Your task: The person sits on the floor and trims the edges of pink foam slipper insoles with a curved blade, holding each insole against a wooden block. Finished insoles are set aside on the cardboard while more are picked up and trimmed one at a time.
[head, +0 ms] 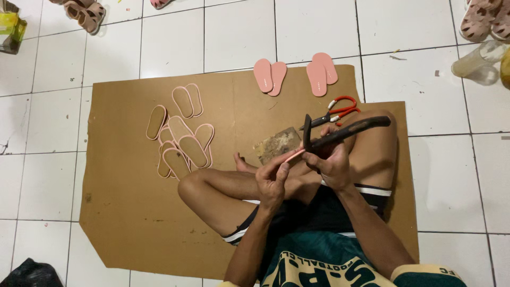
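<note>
Floor covering: a brown cardboard sheet [127, 212] is being used as a mat on the white tiled floor [48, 175].
Sole pile: tan oval insoles with pink rims [180, 141] are being kept in a heap left of the knees.
Left hand [272, 180]: a thin pink sole piece [294, 155] is being pinched by curled fingers.
Right hand [332, 162]: a dark curved-handled hammer [345, 133] is being gripped in a closed fist, just above the pink piece.
Far edge: pink foam soles [295, 74] and red-handled scissors [337, 112] are being left on the cardboard.
</note>
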The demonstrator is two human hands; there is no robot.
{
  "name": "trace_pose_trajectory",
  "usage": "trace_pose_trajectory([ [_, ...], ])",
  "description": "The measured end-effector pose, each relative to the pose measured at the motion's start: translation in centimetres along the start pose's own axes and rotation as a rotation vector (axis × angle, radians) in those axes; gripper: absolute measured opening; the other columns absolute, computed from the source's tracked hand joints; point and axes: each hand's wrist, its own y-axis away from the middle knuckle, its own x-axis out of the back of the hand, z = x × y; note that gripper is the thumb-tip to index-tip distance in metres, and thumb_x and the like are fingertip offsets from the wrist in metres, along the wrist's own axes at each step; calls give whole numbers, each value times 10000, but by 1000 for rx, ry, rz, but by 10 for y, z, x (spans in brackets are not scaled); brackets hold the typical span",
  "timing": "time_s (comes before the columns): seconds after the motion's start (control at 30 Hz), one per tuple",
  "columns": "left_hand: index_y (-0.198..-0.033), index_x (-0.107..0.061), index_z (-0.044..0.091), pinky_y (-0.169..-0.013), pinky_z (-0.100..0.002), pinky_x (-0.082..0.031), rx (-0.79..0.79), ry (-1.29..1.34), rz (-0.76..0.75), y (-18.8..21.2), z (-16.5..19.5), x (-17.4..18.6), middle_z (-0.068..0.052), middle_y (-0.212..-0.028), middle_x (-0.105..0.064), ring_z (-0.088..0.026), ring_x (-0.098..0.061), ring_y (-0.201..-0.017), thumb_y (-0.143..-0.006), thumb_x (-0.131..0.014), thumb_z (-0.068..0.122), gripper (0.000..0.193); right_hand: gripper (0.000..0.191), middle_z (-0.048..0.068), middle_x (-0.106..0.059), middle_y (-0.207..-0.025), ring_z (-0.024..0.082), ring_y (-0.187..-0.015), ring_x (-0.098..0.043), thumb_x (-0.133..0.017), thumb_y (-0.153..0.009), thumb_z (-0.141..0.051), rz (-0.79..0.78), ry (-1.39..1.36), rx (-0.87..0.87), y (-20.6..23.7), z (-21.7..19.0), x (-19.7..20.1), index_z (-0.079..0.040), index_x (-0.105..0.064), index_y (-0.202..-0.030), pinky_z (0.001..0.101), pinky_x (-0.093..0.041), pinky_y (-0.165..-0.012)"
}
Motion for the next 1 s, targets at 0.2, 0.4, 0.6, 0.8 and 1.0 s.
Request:
trace_pose_trajectory([
  [0.2,-1243,-690,-97,-1015,-324,-553,23,-47,93,7,-16,-5,-171,-1218,-749,-211,-709,-1133,-1060,-612,135,305,448,130,-686,-1041,104,-756,-599,-782,-944,41,166,287,-88,6,24,20,-25,-445,-1232,225,-473,-625],
  [0.4,-1154,-758,3,-744,-319,-601,202,-529,8,-51,-70,36,-157,-983,-793,-221,-791,-882,-1003,-652,219,285,504,74,-610,-959,95,-727,-621,-700,-926,-16,364,365,-178,1,28,62,-47,-372,-1308,227,-481,-537],
  [0.6,-1324,-620,-18,-1011,-530,-462,-181,-1108,-104,-69,-133,68,-242,-1316,-664,-442,-612,-1228,-986,-680,312,476,656,126,-657,-978,160,-720,-668,-700,-910,-56,308,584,-227,10,31,62,-50,-301,-1430,262,-514,-515],
  [0.8,-1318,-642,55,-1023,-506,-442,-145,-1152,-122,-33,-142,72,-231,-1252,-656,-423,-598,-1187,-912,-708,321,489,526,154,-703,-1026,160,-803,-728,-736,-963,-185,262,1112,-192,-6,41,61,60,-401,-1286,299,-576,-602],
  [1.0,-1367,-641,90,-1064,-479,-469,208,-974,71,-59,-130,71,-190,-1303,-643,-393,-595,-1220,-1060,-591,298,375,523,123,-700,-965,128,-687,-699,-742,-953,-190,249,998,-227,-10,65,82,41,-420,-1295,273,-547,-568],
])
